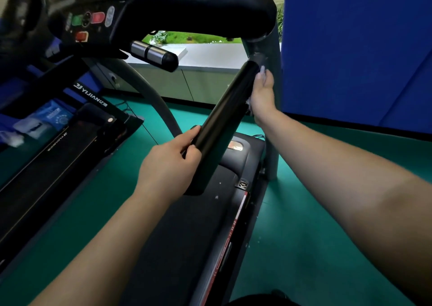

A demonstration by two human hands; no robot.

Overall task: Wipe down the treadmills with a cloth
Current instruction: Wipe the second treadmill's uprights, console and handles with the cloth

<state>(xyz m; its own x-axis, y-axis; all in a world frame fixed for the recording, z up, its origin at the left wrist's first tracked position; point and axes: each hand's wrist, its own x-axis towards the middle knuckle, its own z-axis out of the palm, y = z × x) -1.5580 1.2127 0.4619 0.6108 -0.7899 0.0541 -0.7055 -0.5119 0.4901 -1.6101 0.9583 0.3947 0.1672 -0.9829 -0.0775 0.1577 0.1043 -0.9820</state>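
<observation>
A black treadmill fills the view, its belt running under me and its console at the upper left. A black padded handrail slopes down from the grey upright. My left hand grips the lower end of that handrail. My right hand presses a pale cloth against the rail's right side near its top; only scraps of the cloth show beyond the fingers and under the palm.
A second treadmill lies to the left, with a blue packet on it. A blue wall panel stands close on the right. Green floor surrounds the machines. A short chrome-and-black grip juts out below the console.
</observation>
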